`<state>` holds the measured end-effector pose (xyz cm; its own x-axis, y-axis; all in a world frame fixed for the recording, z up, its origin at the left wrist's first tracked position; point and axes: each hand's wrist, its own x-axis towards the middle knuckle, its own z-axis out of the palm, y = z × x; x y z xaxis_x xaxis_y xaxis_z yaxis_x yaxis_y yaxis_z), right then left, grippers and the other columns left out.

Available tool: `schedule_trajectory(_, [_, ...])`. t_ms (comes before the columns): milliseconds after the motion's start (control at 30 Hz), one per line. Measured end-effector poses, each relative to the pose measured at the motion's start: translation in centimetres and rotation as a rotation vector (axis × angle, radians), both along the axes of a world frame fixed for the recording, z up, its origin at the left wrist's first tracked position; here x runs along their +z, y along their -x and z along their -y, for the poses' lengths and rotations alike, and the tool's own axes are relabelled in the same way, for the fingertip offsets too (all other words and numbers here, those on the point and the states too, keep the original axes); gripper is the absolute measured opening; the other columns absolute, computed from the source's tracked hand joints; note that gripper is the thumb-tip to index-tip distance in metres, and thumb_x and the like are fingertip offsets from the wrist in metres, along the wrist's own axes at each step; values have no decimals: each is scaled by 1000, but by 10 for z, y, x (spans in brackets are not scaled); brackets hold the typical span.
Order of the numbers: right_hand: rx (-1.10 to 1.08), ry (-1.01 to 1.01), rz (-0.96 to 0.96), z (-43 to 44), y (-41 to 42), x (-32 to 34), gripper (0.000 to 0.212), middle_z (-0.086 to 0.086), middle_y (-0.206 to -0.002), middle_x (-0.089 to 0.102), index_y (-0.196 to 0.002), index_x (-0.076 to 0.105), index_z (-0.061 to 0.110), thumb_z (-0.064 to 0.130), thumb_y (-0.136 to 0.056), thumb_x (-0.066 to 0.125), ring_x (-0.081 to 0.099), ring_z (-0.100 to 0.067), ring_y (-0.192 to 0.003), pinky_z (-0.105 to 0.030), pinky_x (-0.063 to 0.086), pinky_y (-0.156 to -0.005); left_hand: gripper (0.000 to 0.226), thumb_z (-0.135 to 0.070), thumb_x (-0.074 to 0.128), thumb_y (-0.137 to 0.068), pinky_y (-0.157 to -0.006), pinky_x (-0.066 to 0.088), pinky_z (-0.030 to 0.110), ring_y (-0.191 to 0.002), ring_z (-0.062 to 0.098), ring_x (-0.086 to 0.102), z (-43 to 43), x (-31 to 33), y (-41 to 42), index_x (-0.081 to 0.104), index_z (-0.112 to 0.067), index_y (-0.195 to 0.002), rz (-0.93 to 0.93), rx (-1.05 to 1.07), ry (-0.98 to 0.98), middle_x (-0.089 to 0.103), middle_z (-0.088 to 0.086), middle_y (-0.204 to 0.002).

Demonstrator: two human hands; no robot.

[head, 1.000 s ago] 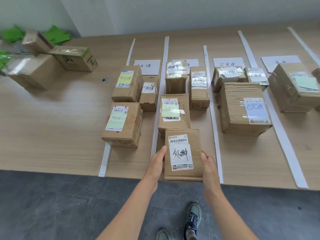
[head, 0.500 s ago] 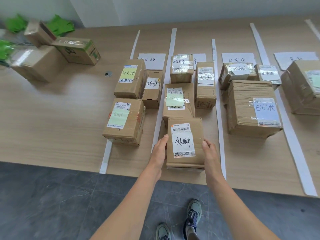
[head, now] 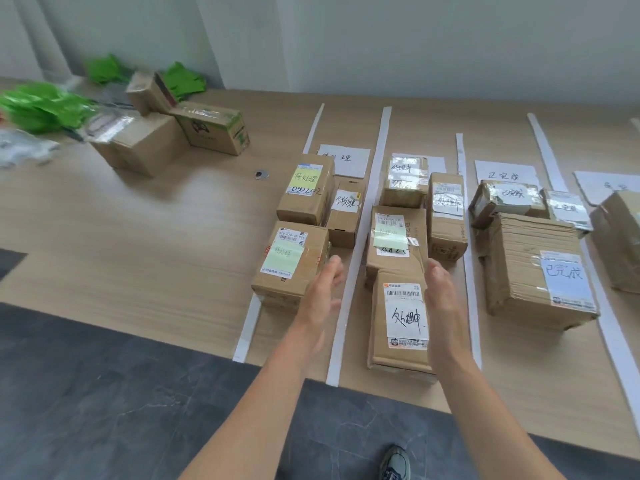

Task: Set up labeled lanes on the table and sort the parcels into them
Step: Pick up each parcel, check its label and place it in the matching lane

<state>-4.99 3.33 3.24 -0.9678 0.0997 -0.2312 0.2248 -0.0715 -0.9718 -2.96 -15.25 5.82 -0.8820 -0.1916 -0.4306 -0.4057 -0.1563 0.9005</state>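
The flat brown cardboard parcel (head: pixel 403 317) with handwritten white label lies near, between two white paper strips (head: pixel 374 174) on the wooden table (head: pixel 138 254). The left hand (head: pixel 320 299) and right hand (head: pixel 445 303) flank it, fingers spread straight, holding nothing.

- The table (head: pixel 138 254) was pale wood-grain, smooth and matt.
- The strips (head: pixel 378 150) were white paper, matt.
- The near parcel (head: pixel 398 344) was brown matt cardboard with a white paper label.
- The big parcel (head: pixel 519 258) showed ribbed, rough cardboard, and its label looked glossy.
- A back parcel (head: pixel 403 181) was wrapped in shiny clear tape.
- A sticky note (head: pixel 282 263) was pale green matt paper.
- The bags (head: pixel 38 105) were glossy green plastic.
- The ring (head: pixel 262 174) looked like metal.
- The floor (head: pixel 104 393) was dark grey stone-look tile with a faint sheen.
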Motion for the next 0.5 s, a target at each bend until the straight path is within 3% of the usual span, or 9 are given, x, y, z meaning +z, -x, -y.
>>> schedule_trajectory(67, [17, 17, -35, 36, -2, 15, 47, 23, -150, 55, -154, 50, 36, 54, -111, 42, 46, 1, -143, -34, 34, -120, 54, -52, 41, -109, -118, 41, 47, -141, 13, 51, 27, 15, -2, 49, -23, -153, -45, 20, -25, 54, -4, -154])
schedule_trajectory(133, [32, 64, -45, 75, -5, 23, 52, 23, -156, 50, -156, 48, 39, 59, -108, 45, 41, 2, -147, -38, 28, -127, 51, -52, 42, -109, -113, 42, 43, -138, 10, 54, 62, 27, -6, 52, -25, -151, -69, 49, -63, 57, -6, -151])
schedule_trajectory(233, [74, 26, -81, 136, -17, 34, 46, 32, -145, 57, -145, 57, 45, 65, -105, 46, 47, 9, -139, -32, 32, -125, 45, -62, 47, -103, -116, 41, 45, -135, 9, 55, 118, 45, -19, 61, -32, -135, -82, 21, -83, 61, -9, -144])
schedule_trajectory(300, [111, 30, -114, 178, -27, 44, 28, 41, -126, 64, -131, 63, 46, 52, -111, 43, 53, 19, -125, -17, 39, -112, 40, -65, 48, -99, -117, 40, 45, -134, 10, 55, 155, 54, -30, 64, -36, -121, -85, -3, -75, 63, -12, -136])
schedule_trajectory(333, [126, 41, -116, 199, -31, 47, 24, 43, -119, 66, -125, 63, 47, 48, -112, 42, 55, 22, -119, -17, 38, -107, 36, -63, 46, -103, -119, 39, 46, -135, 11, 55, 174, 57, -35, 63, -36, -121, -86, -8, -64, 63, -12, -136])
schedule_trajectory(367, [138, 46, -114, 218, -35, 48, 22, 44, -117, 66, -122, 62, 49, 48, -112, 43, 55, 22, -117, -20, 37, -108, 39, -59, 43, -107, -120, 38, 48, -136, 12, 54, 193, 58, -40, 62, -33, -128, -88, -8, -47, 62, -10, -139])
schedule_trajectory(433, [162, 36, -106, 253, -41, 50, 30, 38, -135, 60, -131, 60, 51, 61, -108, 44, 49, 14, -132, -34, 33, -121, 54, -56, 39, -108, -120, 39, 49, -139, 13, 53, 228, 62, -48, 54, -25, -149, -91, 12, -21, 58, -6, -149])
schedule_trajectory(500, [160, 29, -121, 284, -43, 51, 41, 27, -149, 53, -142, 55, 50, 66, -106, 43, 43, 2, -143, -41, 28, -127, 57, -56, 39, -109, -118, 42, 47, -137, 12, 55, 259, 65, -52, 50, -22, -154, -90, 33, 1, 58, -5, -151])
